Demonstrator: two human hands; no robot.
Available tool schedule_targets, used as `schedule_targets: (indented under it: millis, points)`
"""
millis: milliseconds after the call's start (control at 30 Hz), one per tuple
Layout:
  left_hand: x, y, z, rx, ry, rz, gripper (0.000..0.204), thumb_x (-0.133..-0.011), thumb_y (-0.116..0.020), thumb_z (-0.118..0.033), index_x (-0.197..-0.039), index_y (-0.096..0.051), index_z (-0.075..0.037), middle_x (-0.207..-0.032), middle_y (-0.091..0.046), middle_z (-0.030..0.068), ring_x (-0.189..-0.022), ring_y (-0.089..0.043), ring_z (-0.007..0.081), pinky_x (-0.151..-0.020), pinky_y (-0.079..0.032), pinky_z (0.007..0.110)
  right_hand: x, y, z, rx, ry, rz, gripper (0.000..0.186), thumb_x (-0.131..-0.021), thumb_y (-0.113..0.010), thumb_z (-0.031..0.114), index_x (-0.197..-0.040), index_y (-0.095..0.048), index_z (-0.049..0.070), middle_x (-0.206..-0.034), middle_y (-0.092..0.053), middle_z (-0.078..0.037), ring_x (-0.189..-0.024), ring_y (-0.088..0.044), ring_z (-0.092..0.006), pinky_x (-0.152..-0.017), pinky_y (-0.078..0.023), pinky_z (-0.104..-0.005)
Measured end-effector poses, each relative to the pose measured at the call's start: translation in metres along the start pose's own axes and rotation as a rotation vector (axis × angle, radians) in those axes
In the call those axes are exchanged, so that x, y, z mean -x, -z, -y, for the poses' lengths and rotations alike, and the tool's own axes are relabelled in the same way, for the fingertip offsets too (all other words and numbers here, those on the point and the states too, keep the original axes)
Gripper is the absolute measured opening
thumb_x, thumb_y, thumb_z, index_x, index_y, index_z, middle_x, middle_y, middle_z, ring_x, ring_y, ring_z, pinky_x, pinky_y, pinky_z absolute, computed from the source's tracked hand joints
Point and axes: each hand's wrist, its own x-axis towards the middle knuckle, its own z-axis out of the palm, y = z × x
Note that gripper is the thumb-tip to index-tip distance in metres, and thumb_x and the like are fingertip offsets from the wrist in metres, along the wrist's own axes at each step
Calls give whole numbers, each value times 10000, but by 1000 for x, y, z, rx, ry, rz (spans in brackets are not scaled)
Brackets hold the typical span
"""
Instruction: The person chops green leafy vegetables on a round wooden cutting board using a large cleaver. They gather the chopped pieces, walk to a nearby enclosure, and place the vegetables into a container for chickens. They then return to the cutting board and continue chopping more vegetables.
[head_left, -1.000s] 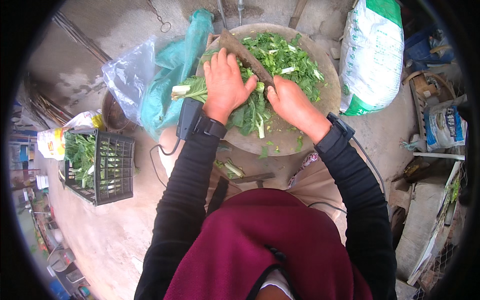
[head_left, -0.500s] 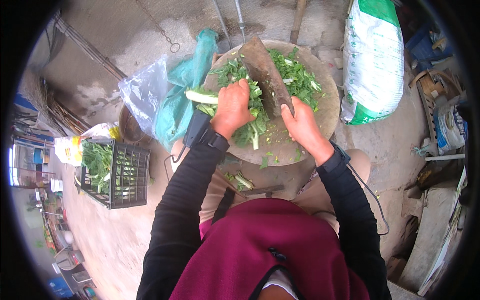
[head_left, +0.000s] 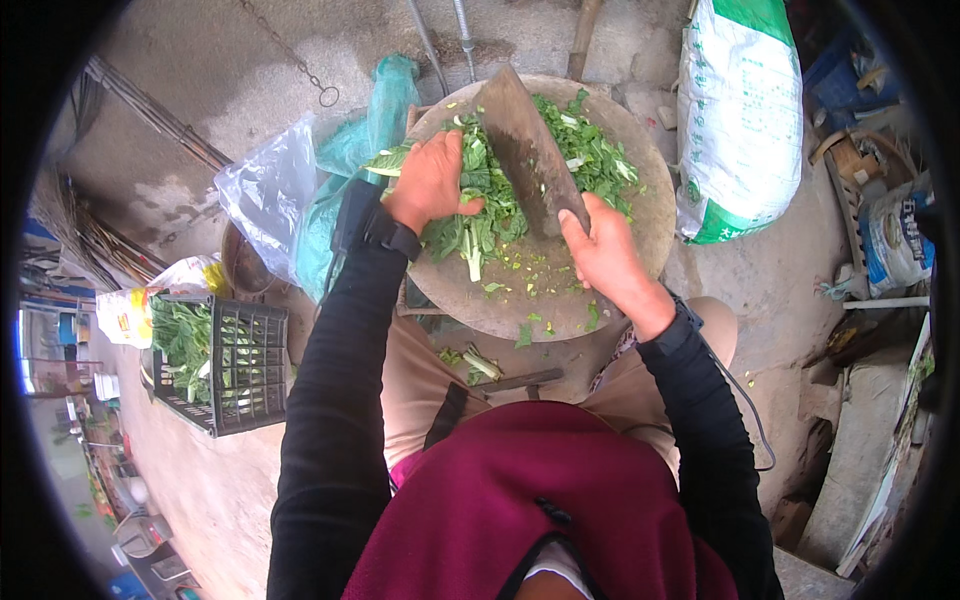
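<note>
My right hand (head_left: 607, 252) is wrapped round the handle of a broad, dark cleaver (head_left: 525, 145), its blade slanting up and left over a round chopping block (head_left: 640, 255). Left of the blade, my left hand (head_left: 430, 182) presses down with curled fingers on a bunch of leafy greens (head_left: 475, 235), thumb toward the cleaver. A leaf tip pokes out past my left knuckles. Chopped greens (head_left: 605, 160) lie heaped to the right of the blade, and small bits are scattered on the near part of the block. The cleaver's cutting edge is partly hidden among leaves.
A black plastic crate (head_left: 250, 365) of greens stands on the floor at left. Clear and teal plastic bags (head_left: 385, 105) lie against the block's left side. A white-and-green sack (head_left: 740, 130) stands at right. Cut stalks (head_left: 480, 365) lie below the block between my legs.
My left hand has shifted left, away from the blade, and the greens under it have turned. The pale stalk that stuck out at left no longer shows. The cleaver has hardly moved.
</note>
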Motion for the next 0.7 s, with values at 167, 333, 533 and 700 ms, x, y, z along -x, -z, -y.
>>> schedule_targets:
  millis: [167, 333, 533, 700]
  points:
    - [24, -11, -30, 15, 61, -241, 738, -580, -898, -315, -1057, -466, 47, -945, -568, 216, -897, -583, 416, -802, -505, 471, -22, 22, 12, 356, 527, -322, 220, -986, -557, 174, -949, -538, -42, -684, -583, -211, -621, -620, -350, -577, -484, -453]
    - [26, -13, -31, 73, 113, -294, 677, -560, -904, -295, -974, -478, 28, -935, -596, 223, -885, -605, 416, -775, -512, 480, -47, 18, 24, 540, 232, 70, 242, -977, -544, 184, -917, -521, -49, -755, -581, -291, -730, -606, -465, -670, -464, -512]
    - [29, -14, -31, 93, 145, -329, 697, -554, -905, -305, -993, -477, 27, -934, -608, 212, -884, -611, 413, -769, -512, 481, -40, 9, 28, 582, 447, -103, 235, -961, -545, 175, -916, -536, -56, -764, -604, -302, -755, -613, -491, -706, -486, -536]
    - [31, -17, -31, 107, 157, -360, 711, -555, -907, -295, -1023, -472, 18, -950, -599, 201, -890, -603, 408, -765, -498, 490, -37, 0, 27, 493, 343, -14, 222, -953, -545, 160, -884, -546, -50, -763, -619, -301, -752, -625, -489, -708, -497, -546]
